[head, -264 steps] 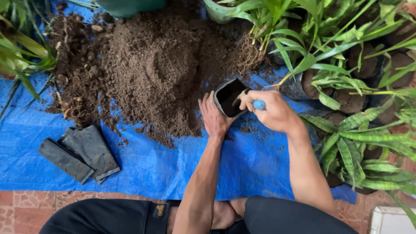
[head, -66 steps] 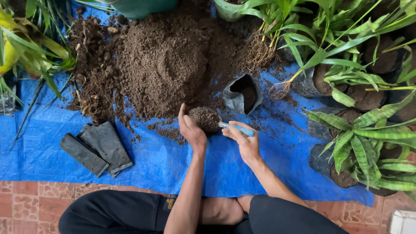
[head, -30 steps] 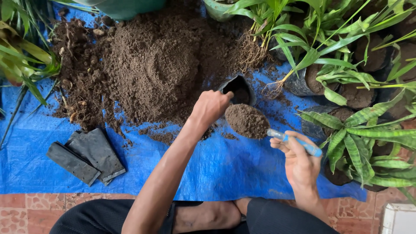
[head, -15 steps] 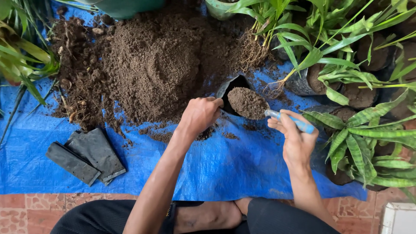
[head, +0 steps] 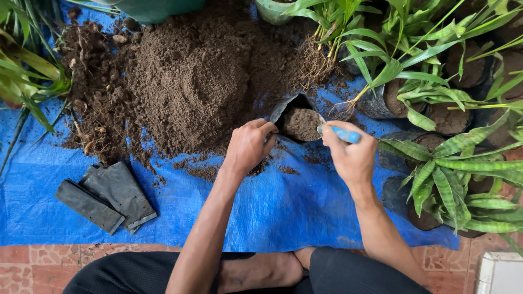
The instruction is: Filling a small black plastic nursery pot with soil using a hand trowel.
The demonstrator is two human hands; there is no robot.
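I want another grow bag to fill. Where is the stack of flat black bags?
In the head view, the flat black bags lie on the blue tarp at lower left, left of the left hand, just below the soil pile edge.

A home garden potting spot on a tiled patio: a blue tarp (head: pixel 283 212) carries a soil heap (head: pixel 190 81), flat black nursery bags (head: pixel 106 196) and bagged striped-leaf plants (head: pixel 447 179).
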